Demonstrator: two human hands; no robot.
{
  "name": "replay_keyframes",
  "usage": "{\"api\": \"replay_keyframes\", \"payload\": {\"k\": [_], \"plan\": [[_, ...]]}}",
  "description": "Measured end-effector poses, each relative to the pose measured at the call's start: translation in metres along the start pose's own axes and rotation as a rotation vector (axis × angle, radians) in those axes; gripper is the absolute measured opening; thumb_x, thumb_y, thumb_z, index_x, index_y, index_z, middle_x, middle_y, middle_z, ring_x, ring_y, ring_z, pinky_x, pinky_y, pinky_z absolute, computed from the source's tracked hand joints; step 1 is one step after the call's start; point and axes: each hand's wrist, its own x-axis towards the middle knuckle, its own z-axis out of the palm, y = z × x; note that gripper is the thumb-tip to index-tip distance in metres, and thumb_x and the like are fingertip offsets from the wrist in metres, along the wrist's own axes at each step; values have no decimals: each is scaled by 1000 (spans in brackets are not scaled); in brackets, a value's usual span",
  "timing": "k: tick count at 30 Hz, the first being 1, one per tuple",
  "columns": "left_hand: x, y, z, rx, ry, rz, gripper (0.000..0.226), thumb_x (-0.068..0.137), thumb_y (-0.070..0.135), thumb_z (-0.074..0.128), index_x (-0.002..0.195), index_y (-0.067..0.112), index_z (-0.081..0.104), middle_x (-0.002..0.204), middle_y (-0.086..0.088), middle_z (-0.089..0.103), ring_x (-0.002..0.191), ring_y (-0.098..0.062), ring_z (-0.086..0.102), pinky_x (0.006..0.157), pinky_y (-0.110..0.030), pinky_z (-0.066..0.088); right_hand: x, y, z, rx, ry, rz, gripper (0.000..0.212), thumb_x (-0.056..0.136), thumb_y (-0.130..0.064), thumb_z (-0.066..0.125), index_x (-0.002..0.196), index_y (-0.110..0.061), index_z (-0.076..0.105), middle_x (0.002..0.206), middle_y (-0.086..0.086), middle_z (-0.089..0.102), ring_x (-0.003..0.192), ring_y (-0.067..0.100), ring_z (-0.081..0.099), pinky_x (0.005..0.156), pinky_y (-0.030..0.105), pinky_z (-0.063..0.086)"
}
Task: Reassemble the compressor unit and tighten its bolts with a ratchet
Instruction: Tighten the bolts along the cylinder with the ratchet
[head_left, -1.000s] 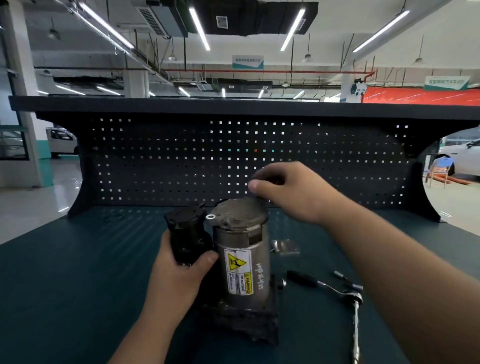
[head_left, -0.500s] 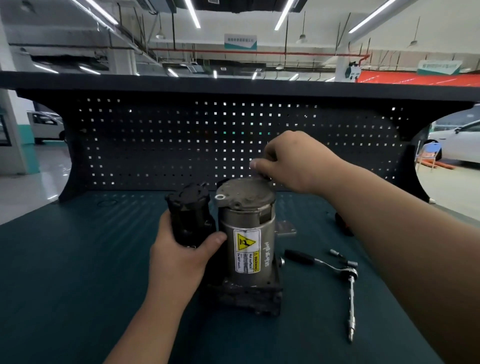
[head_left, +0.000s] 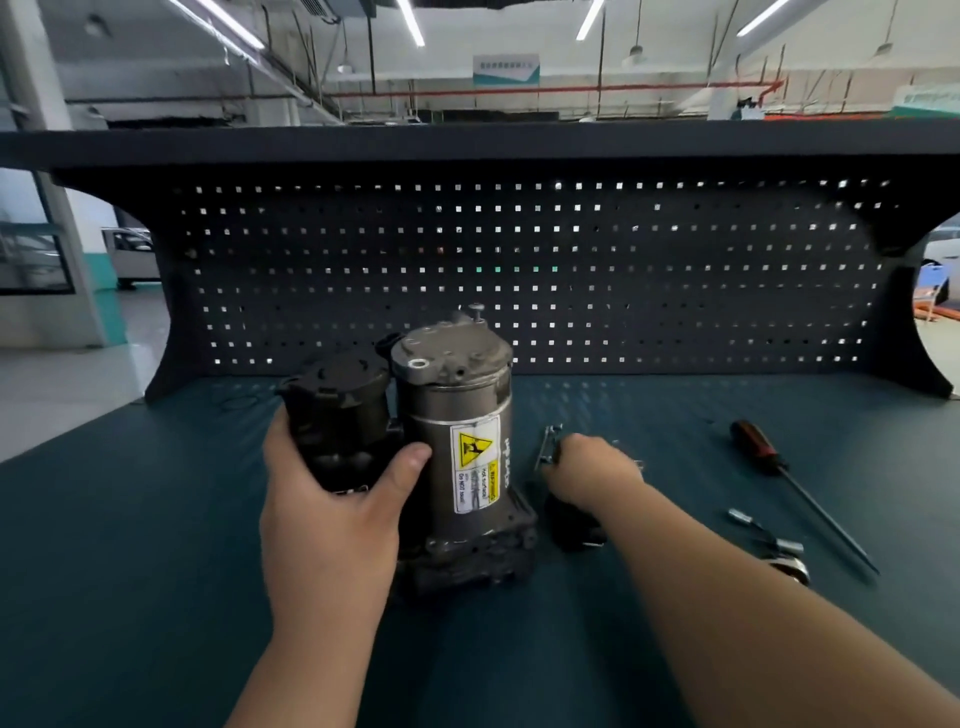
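The compressor unit (head_left: 457, 436) stands upright on the bench: a grey cylinder with a yellow warning label on a dark base. One bolt (head_left: 475, 310) sticks up from its top cap. My left hand (head_left: 332, 514) grips the black housing (head_left: 337, 410) attached to the cylinder's left side, thumb against the cylinder. My right hand (head_left: 592, 473) is low on the mat just right of the compressor, and its curled fingers pinch a small metal bracket (head_left: 548, 447) that stands on edge. The ratchet head (head_left: 789, 566) shows beside my right forearm, which hides the rest of the ratchet.
A screwdriver (head_left: 753, 447) with a red and black handle lies at the right, tip toward me. Two small sockets (head_left: 740, 517) lie near the ratchet head. A dark pegboard (head_left: 675, 270) walls off the back of the green bench mat (head_left: 130, 545).
My right hand left the top of the compressor and dropped to the mat on its right, onto the bracket. The bolt on the cap is now uncovered. My left hand kept its hold.
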Motion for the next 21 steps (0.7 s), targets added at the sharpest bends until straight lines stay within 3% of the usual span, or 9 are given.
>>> {"api": "replay_keyframes", "payload": {"k": [3,7,9,12,16,18,21], "plan": [[1,-4,1,-2,-6,3,90,47,76,61,128,46,35,100,35,56,86,23,49,65,-17,38,17,-16,-1,-112,-163,-134,37,95,-36,50,124,-15,58,123,8,61,108,30,59,90,40,48],[1,-4,0,-17,-26,1,91,49,73,64,130,45,33,103,32,57,88,21,51,67,-16,39,12,-33,1,-297,-196,-237,28,97,-13,45,118,-3,61,120,16,63,108,34,61,88,40,49],[1,-4,0,-19,-30,0,89,49,74,64,128,45,33,103,27,59,89,16,54,66,-18,41,2,-30,0,-269,-141,-221,25,95,-10,46,112,-3,63,114,16,65,103,33,62,90,41,51],[0,-6,-3,-15,-58,3,85,57,69,70,129,41,34,106,23,60,92,13,56,67,-16,39,-24,-17,-17,181,201,-121,19,92,-19,53,101,-10,67,96,7,69,89,28,64,82,36,53],[1,-10,-13,-43,-143,-27,80,64,56,67,135,41,32,105,37,55,98,24,48,72,-12,37,-75,-3,-63,893,706,-65,21,97,-34,50,88,-22,64,77,-9,64,70,10,59,60,24,41],[1,-9,-17,-45,-155,-18,82,64,57,68,136,42,32,104,42,54,97,25,49,73,-11,37,-101,-7,-92,1055,817,-94,27,98,-44,43,83,-27,58,70,-6,63,59,7,55,53,23,38],[-2,-4,-18,-57,-143,6,76,63,56,71,130,47,37,109,38,57,101,17,54,75,-13,40,-132,-30,-131,1251,782,-210,31,98,-44,36,82,-25,53,61,-3,65,45,11,53,44,21,40]]}}
